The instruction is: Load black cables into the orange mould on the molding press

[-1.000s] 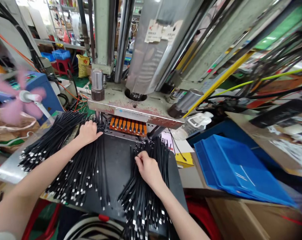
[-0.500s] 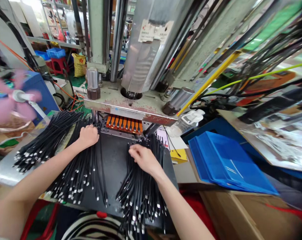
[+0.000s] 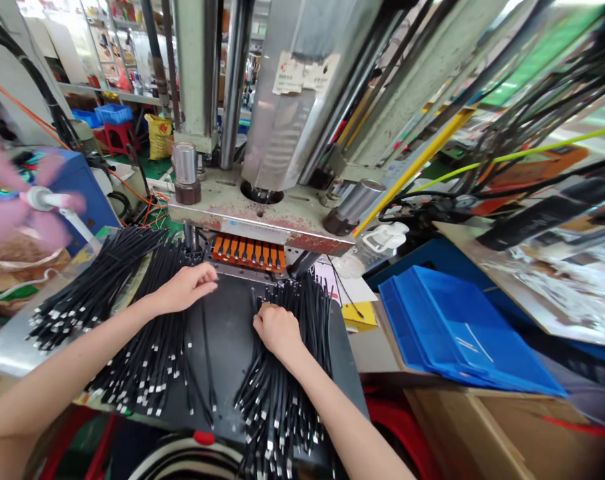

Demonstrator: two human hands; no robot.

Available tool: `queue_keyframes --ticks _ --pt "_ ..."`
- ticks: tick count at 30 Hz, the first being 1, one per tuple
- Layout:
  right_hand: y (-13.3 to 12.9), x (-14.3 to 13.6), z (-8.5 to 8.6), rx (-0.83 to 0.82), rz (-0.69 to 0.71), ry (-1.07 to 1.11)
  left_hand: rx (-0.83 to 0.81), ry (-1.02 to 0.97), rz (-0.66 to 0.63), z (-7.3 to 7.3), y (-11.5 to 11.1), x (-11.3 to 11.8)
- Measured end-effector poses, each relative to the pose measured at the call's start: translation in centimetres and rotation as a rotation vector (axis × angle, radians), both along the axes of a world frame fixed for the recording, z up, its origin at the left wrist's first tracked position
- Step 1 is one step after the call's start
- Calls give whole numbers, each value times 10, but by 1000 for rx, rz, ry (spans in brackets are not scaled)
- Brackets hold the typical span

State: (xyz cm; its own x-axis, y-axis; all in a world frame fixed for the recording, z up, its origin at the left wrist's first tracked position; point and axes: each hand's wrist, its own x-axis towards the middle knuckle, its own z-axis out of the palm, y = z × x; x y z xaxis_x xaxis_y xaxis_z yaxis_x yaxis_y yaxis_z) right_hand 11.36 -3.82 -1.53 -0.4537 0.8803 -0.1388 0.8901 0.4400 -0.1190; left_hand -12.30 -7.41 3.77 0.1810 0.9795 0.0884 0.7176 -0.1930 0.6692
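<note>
Black cables (image 3: 277, 400) | piles left and right on table (image 3: 227, 340), near side of press (image 3: 259, 217) | left hand (image 3: 216, 280): thumb and fingers apart, nothing seen inside; right hand (image 3: 277, 328): curled over right pile, grip cannot tell | step seems sorting; next move probably calls for separating single cables

Right cable heap (image 3: 277, 400): slim black cables are lying lengthwise on the dark tabletop (image 3: 227, 340), pale, shiny tips fanning toward the near edge.
Middle cable heap (image 3: 152, 360): matching cables are spreading in a broad fan, tips facing the near edge (partly hidden from view).
Loose cables (image 3: 209, 360): a couple are lying between those two heaps, running almost straight.
Far-left cable heap (image 3: 97, 280): a thick bunch is slanting beside the middle heap, pale tips clustering at its near end.
</note>
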Motion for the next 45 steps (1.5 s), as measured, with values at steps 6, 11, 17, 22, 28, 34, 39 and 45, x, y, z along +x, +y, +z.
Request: queue_keyframes --ticks 6,11,17,22,28,34,39,45 --pt "13 40 -4 37 -160 192 -79 250 -409 -16 -15 28" --pt "30 76 6 129 -352 749 -165 463 -359 -28 -21 21" --pt "15 59 48 45 -210 1291 -146 19 -188 6 -11 1" --pt "-7 17 81 -72 167 1191 109 -327 14 59 -9 25" --pt "-7 -10 96 -42 346 1214 379 -296 46 102 -12 44" --pt "-2 -18 102 -39 330 1257 265 -456 86 114 -5 50" --pt "-3 -27 96 -159 399 1295 212 -574 101 118 1 54" --pt "-18 -34 78 -360 565 1045 134 -721 159 100 7 25"
